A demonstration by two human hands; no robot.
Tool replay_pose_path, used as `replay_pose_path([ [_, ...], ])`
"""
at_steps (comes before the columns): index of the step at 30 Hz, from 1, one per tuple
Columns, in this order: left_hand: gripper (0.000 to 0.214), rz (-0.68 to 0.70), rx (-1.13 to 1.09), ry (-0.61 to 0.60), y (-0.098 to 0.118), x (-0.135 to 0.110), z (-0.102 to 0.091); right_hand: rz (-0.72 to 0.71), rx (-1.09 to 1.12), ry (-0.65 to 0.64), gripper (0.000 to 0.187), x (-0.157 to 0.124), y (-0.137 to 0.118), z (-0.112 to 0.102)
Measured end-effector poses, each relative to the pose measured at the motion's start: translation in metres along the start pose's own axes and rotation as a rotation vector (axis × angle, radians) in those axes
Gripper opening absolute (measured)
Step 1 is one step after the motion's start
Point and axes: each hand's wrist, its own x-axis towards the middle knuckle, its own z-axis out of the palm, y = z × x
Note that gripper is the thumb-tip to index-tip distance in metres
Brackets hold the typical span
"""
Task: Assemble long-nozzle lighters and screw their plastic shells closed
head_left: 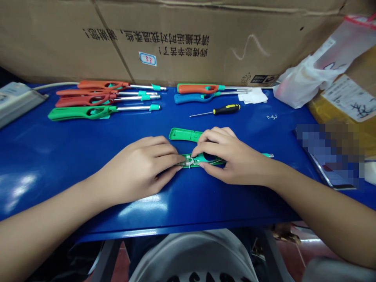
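An opened green lighter (190, 163) lies on the blue table, its inner parts and thin wires showing. At its left end my left hand (147, 164) is closed, thumb and fingers pinching the lighter, with its fingertips at a clear part inside. From the right, my right hand (237, 158) curls over the middle, fingers and thumb gripping it by the white and turquoise parts. My right hand hides much of the body; the tip pokes out beyond it. Just behind lies the loose green shell half (183, 134), its right end covered by my right fingers.
Behind are a screwdriver (226, 110), small screws (272, 116), a green lighter (79, 112), several red-orange ones (85, 100), a blue one (190, 98) and white paper (254, 96). A cardboard box (176, 23) stands at the back; a phone (329, 156) and plastic bag (302, 82) are right.
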Motion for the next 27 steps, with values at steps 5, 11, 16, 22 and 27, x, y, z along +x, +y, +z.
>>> replay_pose_path([
  [5, 0.015, 0.036, 0.072, 0.061, 0.002, 0.001, -0.002, 0.065, 0.012, 0.028, 0.015, 0.003, -0.002, 0.004],
  [11, 0.014, 0.179, 0.147, 0.122, 0.009, 0.000, -0.008, 0.114, 0.038, 0.057, 0.009, 0.004, -0.005, 0.007],
  [16, 0.013, 0.178, 0.219, 0.084, 0.016, -0.002, -0.004, 0.180, 0.042, 0.080, 0.010, 0.006, -0.008, 0.009],
  [22, 0.019, 0.189, 0.209, 0.014, 0.017, -0.007, -0.001, 0.223, 0.032, 0.108, 0.008, 0.008, -0.011, 0.012],
  [27, 0.023, 0.178, 0.216, -0.001, 0.019, -0.008, -0.001, 0.240, 0.029, 0.124, 0.007, 0.009, -0.013, 0.013],
])
